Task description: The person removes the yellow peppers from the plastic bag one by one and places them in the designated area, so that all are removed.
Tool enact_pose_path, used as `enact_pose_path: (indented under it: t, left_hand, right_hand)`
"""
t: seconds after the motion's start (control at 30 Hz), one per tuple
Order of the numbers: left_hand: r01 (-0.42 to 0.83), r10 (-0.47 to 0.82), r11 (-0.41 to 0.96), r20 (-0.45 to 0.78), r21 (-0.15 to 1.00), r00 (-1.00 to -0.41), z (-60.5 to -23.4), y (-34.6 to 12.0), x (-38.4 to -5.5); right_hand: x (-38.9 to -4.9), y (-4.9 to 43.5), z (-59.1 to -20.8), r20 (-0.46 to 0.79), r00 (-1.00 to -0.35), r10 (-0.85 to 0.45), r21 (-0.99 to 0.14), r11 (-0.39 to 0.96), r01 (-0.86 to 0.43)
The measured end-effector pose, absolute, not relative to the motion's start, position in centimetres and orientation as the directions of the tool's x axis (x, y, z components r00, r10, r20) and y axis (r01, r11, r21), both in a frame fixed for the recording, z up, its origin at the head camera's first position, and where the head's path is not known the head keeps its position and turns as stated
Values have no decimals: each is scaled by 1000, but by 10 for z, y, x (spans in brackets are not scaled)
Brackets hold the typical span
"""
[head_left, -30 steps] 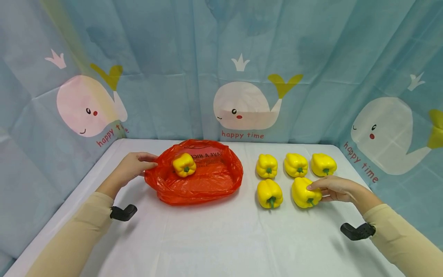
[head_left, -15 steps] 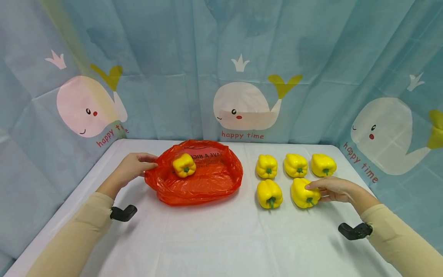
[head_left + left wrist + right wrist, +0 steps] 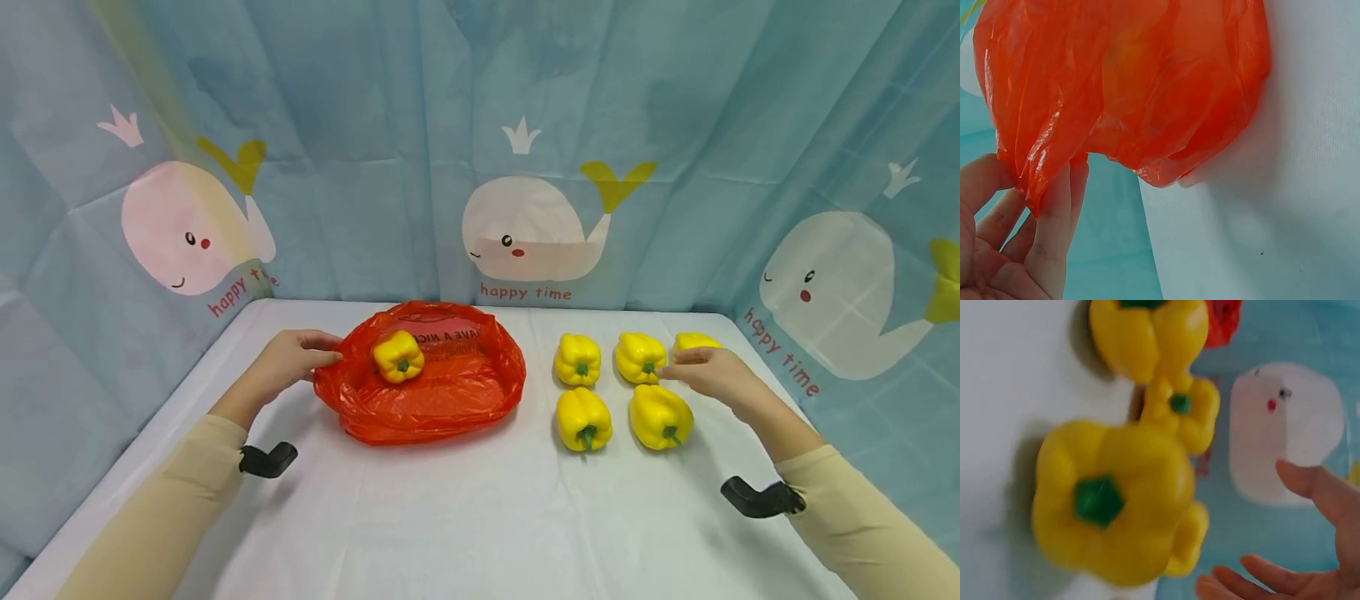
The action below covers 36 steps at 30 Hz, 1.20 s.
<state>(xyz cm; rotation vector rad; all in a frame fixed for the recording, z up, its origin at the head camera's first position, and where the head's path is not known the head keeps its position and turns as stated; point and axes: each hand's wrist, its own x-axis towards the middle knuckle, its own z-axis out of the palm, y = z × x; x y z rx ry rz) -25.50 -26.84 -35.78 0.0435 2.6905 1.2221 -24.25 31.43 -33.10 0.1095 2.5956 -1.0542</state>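
Note:
My left hand (image 3: 288, 367) pinches the left rim of a red plastic bag (image 3: 431, 429), its thumb and fingers on the film in the left wrist view. Inside the bag lies one yellow bell pepper (image 3: 399, 357). To the right, my right hand (image 3: 716, 375) holds nothing; in the right wrist view its thumb and fingers are spread apart. Just below that hand rests the front right pepper (image 3: 660, 417). Its fingertips overlap the edge of the back middle pepper (image 3: 640, 358) in the head view. The hand partly hides the back right pepper (image 3: 696, 341).
Two more yellow peppers, one at the back (image 3: 577, 360) and one in front (image 3: 584, 419), stand between the bag and the right hand. All sit on a white-covered table (image 3: 465, 525). A blue curtain (image 3: 360, 225) with printed whales closes off the back and sides.
My right hand has let go of the front right pepper and moved up and back over the row, covering part of the back right pepper. The left hand and bag stay put.

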Motion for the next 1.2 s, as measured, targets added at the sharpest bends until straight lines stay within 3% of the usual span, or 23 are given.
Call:
enact_pose_path:
  t: [0.13,0.3,0.77,1.2]
  left_hand:
    - [-55,99,663,-161,746,-982,-357,-268,-255]
    - [-57,93,670,-160,740,-983,-355,-266,-254]
    - [-40,89,674,-135,738,-987,-349,-263,-248]
    - [-36,84,670,-125,741,-989,-344,-260,-249]
  right_hand:
    - [-239,276,-320,-196,-980,-31,-697,707,116]
    - [-236,229,-320,-112,-991,-66,-763,645,43]
    - [-252,119,-339,-74,-985,-157,-886,464,-7]
    - [-260,47,-360,-11,-982,-189,-909,412,-69]
